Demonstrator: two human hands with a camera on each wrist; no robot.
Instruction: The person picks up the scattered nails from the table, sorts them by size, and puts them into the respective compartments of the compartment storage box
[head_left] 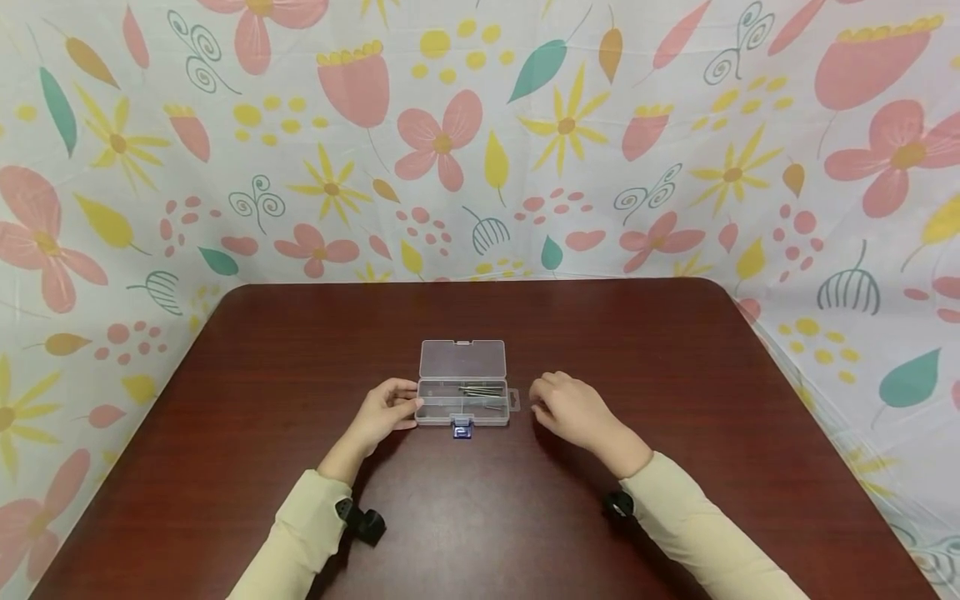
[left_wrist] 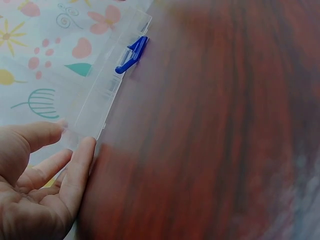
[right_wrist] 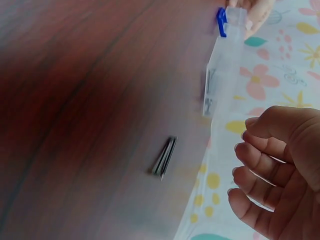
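A clear plastic compartment box (head_left: 438,412) stands on the table with its lid (head_left: 462,360) raised at the back and its blue latch (head_left: 462,430) hanging down in front. My left hand (head_left: 381,412) holds the box at its left end, thumb at the rim and fingers along the outside wall. Several long, thin nail-like metal pieces (head_left: 483,391) lie in the right-hand compartments. To the right of the box hovers my right hand (head_left: 573,408), fingers loosely curled and holding nothing. The right wrist view shows a small bundle of similar metal pieces (right_wrist: 164,157) on the table near that hand.
The dark red-brown wooden table (head_left: 480,517) reaches back to a white flowered cloth (head_left: 495,150). A hanging tab (head_left: 514,400) sticks out from the box's right end. Each wrist wears a black camera mount.
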